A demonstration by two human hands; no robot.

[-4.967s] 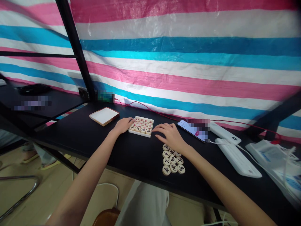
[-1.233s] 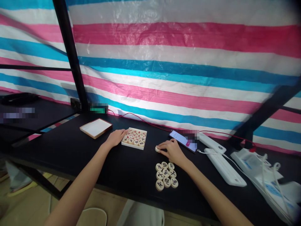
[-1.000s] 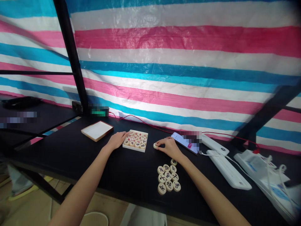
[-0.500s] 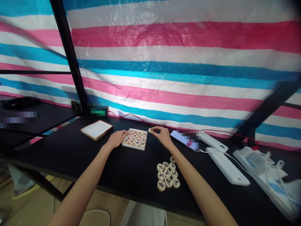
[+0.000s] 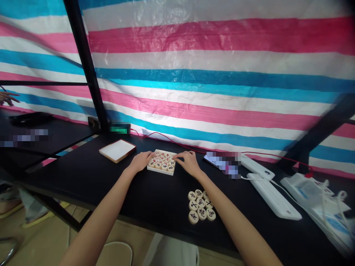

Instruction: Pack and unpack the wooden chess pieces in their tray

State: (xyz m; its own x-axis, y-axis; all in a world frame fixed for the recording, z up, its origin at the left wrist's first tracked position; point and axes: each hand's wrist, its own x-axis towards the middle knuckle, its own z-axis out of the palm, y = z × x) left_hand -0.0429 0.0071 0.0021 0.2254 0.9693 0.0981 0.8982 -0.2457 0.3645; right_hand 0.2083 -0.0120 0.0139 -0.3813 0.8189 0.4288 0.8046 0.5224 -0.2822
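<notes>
A white box (image 5: 160, 171) stands on the black table, filled with round wooden chess pieces (image 5: 164, 166) marked in red and black. My left hand (image 5: 141, 161) rests against the box's left side, its fingers on the edge and together. At the right rim is my right hand (image 5: 188, 162), thumb and fingertips pinched at the box's upper right corner; whatever lies between them is too small to make out. Several loose pieces (image 5: 200, 203) with black characters lie in rows near my right forearm, which partly covers some of them.
An upturned box lid (image 5: 118, 150) lies at the left. To the right are a phone (image 5: 222, 165), white power banks (image 5: 273, 195) and a power strip (image 5: 313, 199) with cables. Another person's hand (image 5: 8, 98) shows at the far left.
My right hand has moved left, bringing the piece it pinched from beside the box to its upper right corner. Another person's hand has come into view. The view has shifted slightly.
</notes>
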